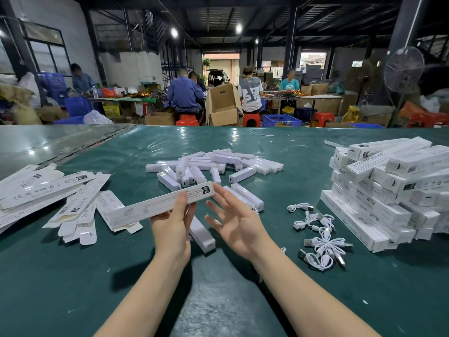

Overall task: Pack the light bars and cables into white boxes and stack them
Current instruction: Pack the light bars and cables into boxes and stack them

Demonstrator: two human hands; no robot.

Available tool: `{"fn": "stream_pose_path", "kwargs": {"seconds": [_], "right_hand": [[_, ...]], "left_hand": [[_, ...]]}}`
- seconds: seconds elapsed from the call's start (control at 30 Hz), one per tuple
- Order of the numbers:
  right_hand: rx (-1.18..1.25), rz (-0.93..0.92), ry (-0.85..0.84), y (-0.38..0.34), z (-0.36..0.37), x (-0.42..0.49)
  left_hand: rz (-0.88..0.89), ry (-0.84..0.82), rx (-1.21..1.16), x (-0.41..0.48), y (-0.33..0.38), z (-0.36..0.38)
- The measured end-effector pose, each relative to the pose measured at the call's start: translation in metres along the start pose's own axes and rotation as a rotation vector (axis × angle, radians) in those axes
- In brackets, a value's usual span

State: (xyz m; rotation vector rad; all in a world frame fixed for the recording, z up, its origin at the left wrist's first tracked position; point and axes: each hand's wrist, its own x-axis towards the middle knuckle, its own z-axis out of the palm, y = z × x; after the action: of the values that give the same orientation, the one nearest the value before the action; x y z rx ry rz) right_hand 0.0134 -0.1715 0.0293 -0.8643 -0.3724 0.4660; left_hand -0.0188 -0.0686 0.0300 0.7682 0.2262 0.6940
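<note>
The left hand (173,223) gripped a white box (150,205) mid-length above the tabletop (121,276). The right hand (235,221) hovered beside it, fingers (223,193) spread and empty. Squaring the box open first would likely have eased sliding in a light bar (243,175) from the pile beyond.

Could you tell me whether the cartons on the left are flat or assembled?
Flat: the cartons lie thin and overlapping, end flaps open.
</note>
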Motion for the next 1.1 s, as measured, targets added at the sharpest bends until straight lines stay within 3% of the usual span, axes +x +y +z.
{"fn": "stream_pose_path", "kwargs": {"seconds": [0.17,0.3,0.4,0.57,0.7,0.77,0.87,0.93,1.1], "right_hand": [[-0.129,-0.032,0.017,0.001,-0.003,0.001],[-0.426,0.017,-0.101,0.006,0.0,-0.002],[-0.495,0.054,-0.128,0.005,-0.004,0.0],[-0.567,-0.079,0.159,0.001,-0.005,0.005],[-0.507,0.116,0.03,-0.008,-0.007,0.004],[-0.383,0.146,0.061,-0.014,-0.008,0.004],[0.079,0.095,0.371,-0.036,-0.012,0.007],[0.37,-0.027,0.495,-0.062,-0.019,0.005],[0.671,-0.43,0.618,-0.127,-0.033,-0.017]], "left_hand": [[-0.062,0.016,0.007,-0.006,-0.006,0.004],[-0.039,0.06,-0.007,-0.004,-0.006,0.003],[-0.065,0.087,-0.01,-0.001,-0.004,0.0],[-0.086,0.087,0.095,0.003,0.0,-0.002],[-0.028,0.022,0.251,0.004,0.0,-0.003],[-0.023,0.009,0.305,0.005,-0.001,-0.003],[-0.095,0.041,0.281,0.006,0.0,-0.004],[-0.163,0.078,0.222,0.008,0.0,-0.005],[-0.19,0.106,0.221,0.008,-0.002,-0.007]]}}
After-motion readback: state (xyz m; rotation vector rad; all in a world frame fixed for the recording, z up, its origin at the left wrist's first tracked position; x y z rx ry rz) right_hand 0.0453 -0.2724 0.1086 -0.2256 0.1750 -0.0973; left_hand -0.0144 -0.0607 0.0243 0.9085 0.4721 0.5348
